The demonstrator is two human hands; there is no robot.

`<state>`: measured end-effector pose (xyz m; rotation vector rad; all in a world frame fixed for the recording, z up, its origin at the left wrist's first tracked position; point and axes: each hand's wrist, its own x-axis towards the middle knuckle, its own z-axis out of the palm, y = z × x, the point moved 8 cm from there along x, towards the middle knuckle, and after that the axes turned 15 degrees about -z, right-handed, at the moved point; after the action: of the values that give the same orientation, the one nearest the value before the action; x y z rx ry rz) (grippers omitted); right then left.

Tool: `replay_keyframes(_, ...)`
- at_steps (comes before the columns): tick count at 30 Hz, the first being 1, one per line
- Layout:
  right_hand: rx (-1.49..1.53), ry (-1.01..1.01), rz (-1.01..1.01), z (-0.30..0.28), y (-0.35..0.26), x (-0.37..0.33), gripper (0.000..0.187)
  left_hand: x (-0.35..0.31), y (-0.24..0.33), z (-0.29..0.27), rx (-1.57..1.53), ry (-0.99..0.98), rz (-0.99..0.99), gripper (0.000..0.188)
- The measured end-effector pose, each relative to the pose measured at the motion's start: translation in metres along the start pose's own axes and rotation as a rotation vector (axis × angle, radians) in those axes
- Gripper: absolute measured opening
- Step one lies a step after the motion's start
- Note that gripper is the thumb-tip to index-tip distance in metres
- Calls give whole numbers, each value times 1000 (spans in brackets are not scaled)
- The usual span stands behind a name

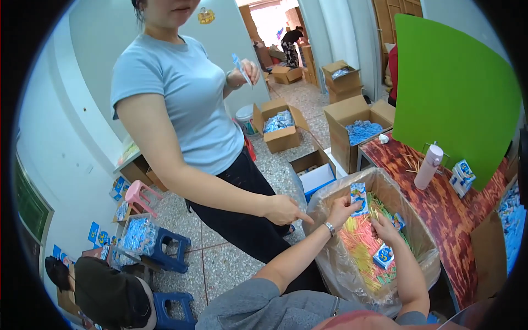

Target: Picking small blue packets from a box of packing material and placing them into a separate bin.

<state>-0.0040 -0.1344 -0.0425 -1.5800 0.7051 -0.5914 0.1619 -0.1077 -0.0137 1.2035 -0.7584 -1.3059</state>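
Note:
My left hand (342, 211) is closed on a small blue-and-white packet (359, 198), held upright over a plastic-lined box (324, 258). Thin pink, yellow and green sticks (357, 242) fill the box loosely. Just to the right, my right hand (386, 229) is closed in a pinch above the sticks. Pale stick ends seem to poke out of its fingers. Another blue-and-white packet (384, 256) lies on the sticks below my right wrist, and a further blue packet (398, 221) sits near the box's right wall.
A co-worker's pointing hand (286, 210) reaches near the box's left rim; their other hand holds a packet (242, 70). On the red-patterned table (404, 165) stand a pink bottle (429, 168) and a green board (454, 99). Cartons (283, 143) and blue stools (171, 250) stand on the floor.

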Motion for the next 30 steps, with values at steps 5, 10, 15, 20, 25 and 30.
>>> replay_keyframes(5, 25, -28, 47, 4, 5, -3, 16, -1, 0, -3, 50, 62, 43, 20)
replay_keyframes(10, 25, -65, 48, 8, 10, -3, 16, 4, -5, -3, 70, -4, 21, 17)
replay_keyframes(15, 60, -78, 9, 9, 10, -2, 15, 4, -7, -4, 114, 20, 23, 17)
replay_keyframes(20, 8, -70, -1, 9, 13, 3, 15, -1, 5, -2, 64, 47, 46, 17)
replay_keyframes(25, -157, -22, -174, -5, 10, 9, 32, -7, 20, -31, 656, 526, 27, 18)
replay_keyframes(30, 135, 264, -99, -43, 21, 5, 24, -6, 15, -16, -277, 78, 161, 9)
